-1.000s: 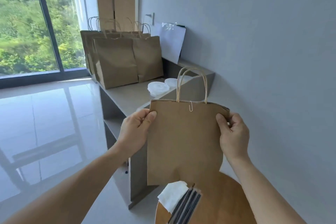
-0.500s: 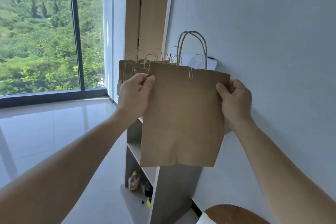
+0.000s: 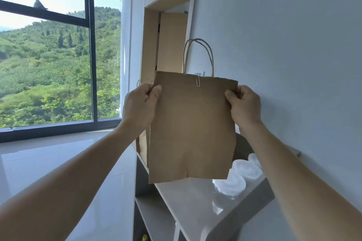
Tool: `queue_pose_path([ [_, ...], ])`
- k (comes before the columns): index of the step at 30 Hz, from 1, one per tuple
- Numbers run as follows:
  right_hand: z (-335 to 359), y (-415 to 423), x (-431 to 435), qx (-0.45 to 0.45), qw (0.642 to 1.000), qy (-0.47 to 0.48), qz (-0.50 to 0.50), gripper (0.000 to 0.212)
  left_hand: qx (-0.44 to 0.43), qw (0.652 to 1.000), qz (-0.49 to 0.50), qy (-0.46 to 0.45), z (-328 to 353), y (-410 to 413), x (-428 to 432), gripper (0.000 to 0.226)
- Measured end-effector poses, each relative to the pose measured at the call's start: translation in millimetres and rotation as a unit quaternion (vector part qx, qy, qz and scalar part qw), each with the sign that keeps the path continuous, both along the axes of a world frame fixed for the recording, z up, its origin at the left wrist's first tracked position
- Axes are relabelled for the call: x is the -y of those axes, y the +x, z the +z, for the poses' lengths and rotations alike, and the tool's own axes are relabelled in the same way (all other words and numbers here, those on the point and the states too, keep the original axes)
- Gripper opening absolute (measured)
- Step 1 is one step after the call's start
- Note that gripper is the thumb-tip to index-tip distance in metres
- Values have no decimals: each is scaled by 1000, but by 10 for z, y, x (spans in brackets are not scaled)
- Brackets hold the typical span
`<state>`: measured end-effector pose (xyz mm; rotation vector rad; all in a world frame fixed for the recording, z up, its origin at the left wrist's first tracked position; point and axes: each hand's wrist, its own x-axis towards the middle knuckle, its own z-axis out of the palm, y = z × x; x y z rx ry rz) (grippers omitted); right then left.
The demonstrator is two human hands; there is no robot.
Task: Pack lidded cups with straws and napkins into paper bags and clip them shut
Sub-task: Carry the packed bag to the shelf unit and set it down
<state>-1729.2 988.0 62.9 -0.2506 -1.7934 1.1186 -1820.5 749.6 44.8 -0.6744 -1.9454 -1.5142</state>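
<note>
Holding the paper bag (image 3: 192, 127) up in the air with both hands, front face toward the camera.

Left of the bag, the window (image 3: 45, 64) and glossy floor (image 3: 58, 162) are taking up that whole side, so there's plenty of open room.

The left hand (image 3: 140, 107) is pinching the bag's left edge just under the top corner, thumb on the front face, other fingers curled behind.

Behind the bag's lower left corner another brown bag (image 3: 143, 143) is standing on the shelf unit (image 3: 186, 201). It's mostly hidden and its contents aren't visible.

The held bag is hanging upright and looking flat. Its mouth is being held closed by a paper clip (image 3: 198, 82) on the top rim, midway between the twisted handles (image 3: 197, 55), which are standing straight up. What's inside: cannot tell, the paper is opaque. The bag's bottom edge is hanging above the shelf top, not touching it.

The right hand (image 3: 244, 107) is gripping the bag's right edge at about the same height, thumb in front, fingers wrapped behind.

Below and right of the bag, clear lidded cups (image 3: 232, 185) are sitting on the shelf top, partly covered by the bag's lower right corner. They're blurred, so I can't tell the fill.

Right of the bag, the grey wall (image 3: 293, 45) is running close behind the right hand, leaving little room on that side.
</note>
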Motion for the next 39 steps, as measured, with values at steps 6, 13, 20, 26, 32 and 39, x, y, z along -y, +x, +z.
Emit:
queue_pose_path([
  [6,-77,-738,-543,58,998,-10,3,15,5,1000,-7,-24,-137,-613,-459,33],
  [13,-475,-1501,-1278,188,981,-38,-17,13,24,992,-66,-104,-605,-1183,-1078,45],
  [20,-751,-2097,-1868,241,964,-75,-87,21,4,976,-136,-172,-1021,-1738,-1723,53],
  [26,-897,-2256,-2131,240,959,-49,-146,24,-49,968,-170,-181,-1177,-1979,-2036,61],
  [32,-950,-2273,-2281,225,955,-51,-184,25,-72,962,-184,-191,-1210,-2080,-2231,58],
  [39,-1000,-2290,-2314,228,951,-50,-204,19,-74,959,-201,-186,-1230,-2086,-2274,56],
])
